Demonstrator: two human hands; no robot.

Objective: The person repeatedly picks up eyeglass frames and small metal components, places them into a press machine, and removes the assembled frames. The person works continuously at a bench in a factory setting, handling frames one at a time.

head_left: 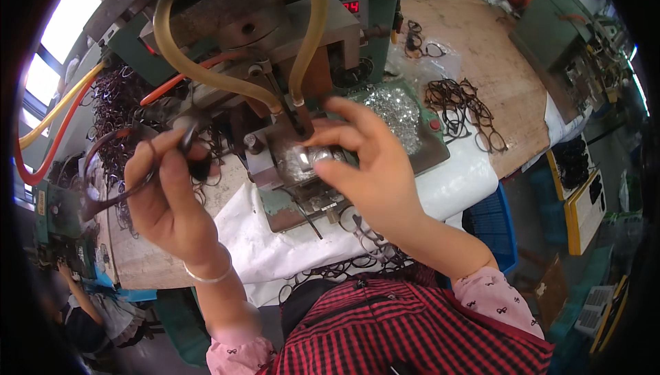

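I see my left hand [165,189] raised over the left part of the table [481,52], fingers curled shut around a dark eyeglass frame [130,169]; thumb and forefinger pinch it near one lens rim, and its thin arm trails down and left past my wrist, which wears a silver bracelet [206,275]. My right hand [368,162] sits at the middle of the table, on the metal fixture [302,169] of the green press machine [275,45]. Its fingers are partly spread, the fingertips pressing on a small shiny part there; I cannot tell whether they actually grip it. Two yellowish hoses [206,72] loop down to the fixture just above that hand. A heap of silvery metal bits [395,110] lies just right of the fixture. More dark frames [460,103] are scattered toward the table's right edge, and another pile [120,93] lies at its left edge.
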